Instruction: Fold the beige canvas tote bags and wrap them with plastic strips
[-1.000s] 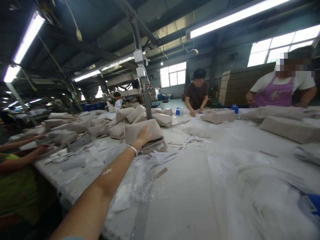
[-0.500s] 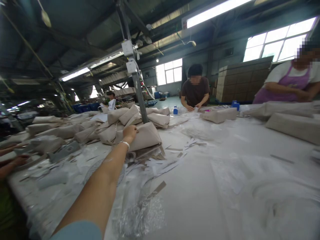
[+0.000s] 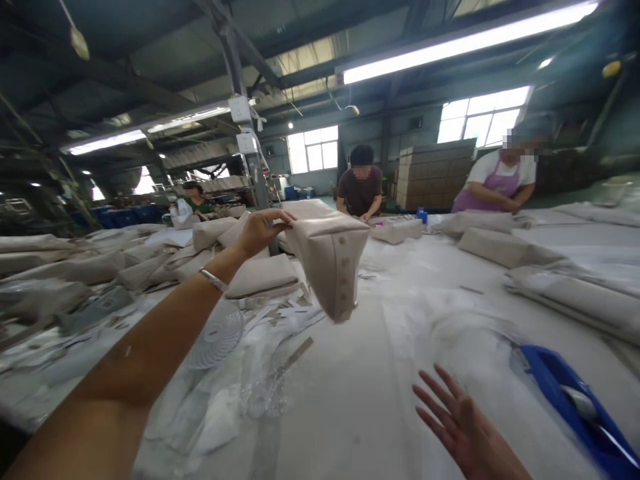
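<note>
My left hand (image 3: 263,231) is closed on the upper left edge of a beige bag (image 3: 330,260). The bag hangs raised over the white table (image 3: 345,400), its narrower end pointing down, with a column of small round marks on the side facing me. My right hand (image 3: 463,423) is over the table at the lower right, fingers spread, palm up, holding nothing. Right of that hand lies a blue tape dispenser (image 3: 575,393). Under my left forearm is a clear ribbed round dish (image 3: 217,337).
Many beige bags (image 3: 150,267) are heaped on the left, more (image 3: 510,248) at the right. Paper strips (image 3: 295,310) and crumpled clear plastic (image 3: 267,397) litter the table. A post (image 3: 257,177) rises behind the heap. Two people (image 3: 361,187) work across the table; another sits farther back.
My left hand has lifted the bag off the heap and brought it rightward and nearer. My right hand and the blue tape dispenser have come into view as the camera turned right.
</note>
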Tool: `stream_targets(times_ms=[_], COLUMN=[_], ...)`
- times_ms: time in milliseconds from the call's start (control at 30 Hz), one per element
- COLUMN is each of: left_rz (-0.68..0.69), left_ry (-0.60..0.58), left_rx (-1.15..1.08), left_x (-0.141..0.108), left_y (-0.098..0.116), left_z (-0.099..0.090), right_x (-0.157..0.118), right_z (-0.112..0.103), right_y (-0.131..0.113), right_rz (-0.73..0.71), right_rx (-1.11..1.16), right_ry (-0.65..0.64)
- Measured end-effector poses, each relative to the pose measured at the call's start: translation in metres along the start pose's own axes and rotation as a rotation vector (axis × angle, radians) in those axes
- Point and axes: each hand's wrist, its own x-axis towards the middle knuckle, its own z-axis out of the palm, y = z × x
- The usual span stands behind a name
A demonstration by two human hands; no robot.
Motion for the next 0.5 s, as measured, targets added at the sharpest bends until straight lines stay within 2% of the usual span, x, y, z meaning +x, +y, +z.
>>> stream_targets(times_ms=[100, 200, 267, 333, 367, 433, 500], left_rz=[0.127, 0.217, 0.261, 0.275, 0.278, 0.209, 0.014], left_ry=[-0.142, -0.332, -0.530, -0.679, -0.715, -0.668, -0.589], left_rx=[-0.192, -0.348, -0.488, -0.597, -0.611, -0.519, -0.291], left_x=[-0.021, -0.052, -0.073, -0.091, -0.098, -0.109, -0.119], left_y=[0.047, 0.101, 0.137, 0.167, 0.177, 0.187, 0.185], left_z=[0.011, 0.035, 0.052, 0.066, 0.072, 0.078, 0.080], right_x=[-0.010, -0.034, -0.048, -0.056, -0.058, -0.056, -0.053], right_z=[0.025, 0.048, 0.058, 0.067, 0.071, 0.079, 0.086], right_y=[-0.010, -0.005, 0.005, 0.017, 0.024, 0.038, 0.054], right_rz=[0.034, 0.165, 0.217, 0.206, 0.181, 0.119, 0.065], right_rx=[0.244, 0.430, 0.518, 0.564, 0.575, 0.584, 0.567], right_ry=[-0.027, -0.219, -0.366, -0.413, -0.392, -0.308, -0.238])
